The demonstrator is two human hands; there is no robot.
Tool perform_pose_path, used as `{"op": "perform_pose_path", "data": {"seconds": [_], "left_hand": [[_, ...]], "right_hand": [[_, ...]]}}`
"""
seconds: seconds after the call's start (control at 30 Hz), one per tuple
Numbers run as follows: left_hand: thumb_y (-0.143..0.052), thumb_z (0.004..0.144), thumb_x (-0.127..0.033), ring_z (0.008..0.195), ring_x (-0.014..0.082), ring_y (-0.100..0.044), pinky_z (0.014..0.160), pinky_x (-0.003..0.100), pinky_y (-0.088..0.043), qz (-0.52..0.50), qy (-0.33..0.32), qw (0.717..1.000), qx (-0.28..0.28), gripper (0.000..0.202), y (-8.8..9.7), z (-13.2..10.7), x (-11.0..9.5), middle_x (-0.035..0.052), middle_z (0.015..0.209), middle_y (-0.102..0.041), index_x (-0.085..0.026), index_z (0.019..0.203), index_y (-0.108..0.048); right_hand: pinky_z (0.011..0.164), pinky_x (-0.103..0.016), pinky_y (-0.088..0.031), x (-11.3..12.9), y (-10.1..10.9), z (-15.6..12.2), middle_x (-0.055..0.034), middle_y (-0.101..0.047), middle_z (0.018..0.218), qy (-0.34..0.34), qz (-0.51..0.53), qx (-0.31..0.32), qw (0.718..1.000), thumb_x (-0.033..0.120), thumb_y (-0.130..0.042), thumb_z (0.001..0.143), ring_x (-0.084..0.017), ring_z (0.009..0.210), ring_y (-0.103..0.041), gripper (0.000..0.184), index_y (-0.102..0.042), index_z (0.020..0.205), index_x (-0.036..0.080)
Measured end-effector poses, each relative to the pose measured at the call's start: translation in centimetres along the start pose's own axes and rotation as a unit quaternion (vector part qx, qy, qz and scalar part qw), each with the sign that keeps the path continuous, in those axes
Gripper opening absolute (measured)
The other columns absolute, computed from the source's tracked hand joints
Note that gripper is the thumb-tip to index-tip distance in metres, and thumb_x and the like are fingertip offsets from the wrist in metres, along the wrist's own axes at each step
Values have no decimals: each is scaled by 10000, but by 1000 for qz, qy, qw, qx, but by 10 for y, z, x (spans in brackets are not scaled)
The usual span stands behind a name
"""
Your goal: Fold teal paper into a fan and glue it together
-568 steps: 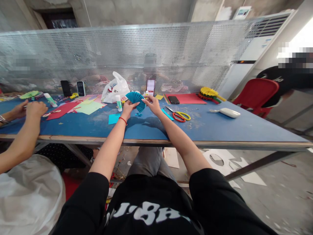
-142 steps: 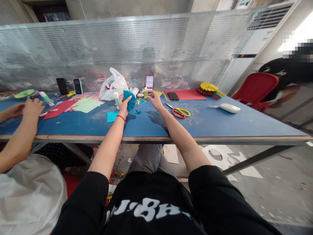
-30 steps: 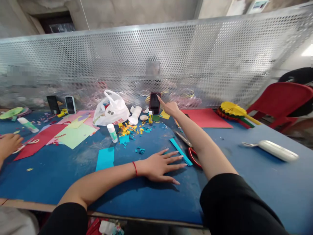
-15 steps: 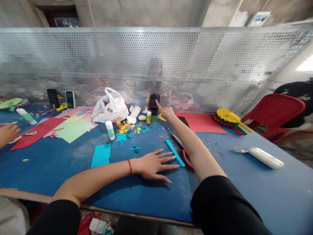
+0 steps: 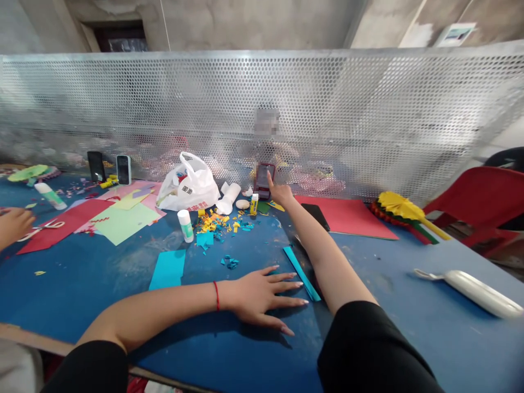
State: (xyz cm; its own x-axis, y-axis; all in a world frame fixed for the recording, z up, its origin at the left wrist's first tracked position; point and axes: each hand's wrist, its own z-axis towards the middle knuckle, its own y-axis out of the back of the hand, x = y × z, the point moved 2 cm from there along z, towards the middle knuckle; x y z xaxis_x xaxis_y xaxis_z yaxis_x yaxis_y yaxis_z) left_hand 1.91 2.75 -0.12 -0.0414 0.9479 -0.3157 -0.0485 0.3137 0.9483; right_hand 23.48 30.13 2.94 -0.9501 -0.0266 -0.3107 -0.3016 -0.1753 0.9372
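Observation:
My left hand (image 5: 262,293) lies flat on the blue table (image 5: 102,284) with its fingers spread and nothing in it. Its fingertips nearly touch a teal paper strip (image 5: 302,266). My right arm reaches far across the table. My right hand (image 5: 279,194) has its index finger stretched onto the screen of a phone (image 5: 264,179) that leans upright against the perforated metal screen (image 5: 327,114); the other fingers are curled and hold nothing. A teal paper sheet (image 5: 167,270) lies left of my left forearm.
A glue stick (image 5: 185,225), paper scraps (image 5: 215,221), a white plastic bag (image 5: 189,185) and a black phone (image 5: 315,216) on red paper (image 5: 352,218) lie ahead. A yellow paper flower (image 5: 403,210) and a white tool (image 5: 478,289) lie right. Another person's hand (image 5: 14,226) works at far left.
My right index finger has stayed on the upright phone's screen and my left hand has stayed flat. The view has shifted slightly, and my right arm now hides the scissors.

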Motion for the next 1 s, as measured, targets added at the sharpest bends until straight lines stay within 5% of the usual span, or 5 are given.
{"op": "perform_pose_path", "data": {"seconds": [0.4, 0.53, 0.6, 0.67, 1.0], "left_hand": [[-510, 1030, -640, 1639, 313, -158, 1339, 590, -85, 7, -4, 1000, -1, 757, 0, 1, 1, 118, 1735, -250, -234, 1652, -361], [-485, 1048, -611, 1637, 321, -170, 1324, 634, -68, 4, -11, 1000, 12, 735, -1, 1, 2, 130, 1738, -240, -218, 1654, -351], [-478, 1054, -593, 1634, 316, -189, 1323, 634, -60, 2, -16, 1000, 16, 713, -1, 1, 2, 130, 1732, -261, -227, 1653, -354], [-484, 1054, -579, 1627, 314, -215, 1328, 621, -64, -2, -16, 1000, 21, 694, 1, 0, 2, 124, 1723, -294, -248, 1651, -362], [-591, 1005, -367, 1589, 294, -328, 1348, 520, -168, -107, -20, 990, 91, 649, 25, -18, -21, 45, 1688, -390, -334, 1628, -413]], "right_hand": [[832, -408, -542, -27, 26, -43, -282, -764, 1115, 11, -14, -18, 1000, 258, -319, 1057, -372, 1030, -764, 876, 360, 1559, 27], [850, -420, -530, -40, 38, -84, -275, -756, 1167, 4, -10, 17, 1000, 511, -367, 1074, -389, 1082, -744, 761, -208, 1678, 76], [863, -400, -521, -46, 44, -109, -251, -763, 1167, 25, -25, 45, 998, 542, -356, 1079, -372, 1113, -734, 621, -590, 1466, 117], [838, -376, -511, -51, 50, -137, -227, -777, 1120, 45, -38, 60, 996, 538, -344, 1084, -353, 1088, -738, 578, -736, 1230, 138], [693, -360, -485, -56, 41, -285, -152, -777, 1164, 97, 37, 233, 967, 624, -467, 1014, -335, 1007, -751, 503, -680, 1213, 214]]}}
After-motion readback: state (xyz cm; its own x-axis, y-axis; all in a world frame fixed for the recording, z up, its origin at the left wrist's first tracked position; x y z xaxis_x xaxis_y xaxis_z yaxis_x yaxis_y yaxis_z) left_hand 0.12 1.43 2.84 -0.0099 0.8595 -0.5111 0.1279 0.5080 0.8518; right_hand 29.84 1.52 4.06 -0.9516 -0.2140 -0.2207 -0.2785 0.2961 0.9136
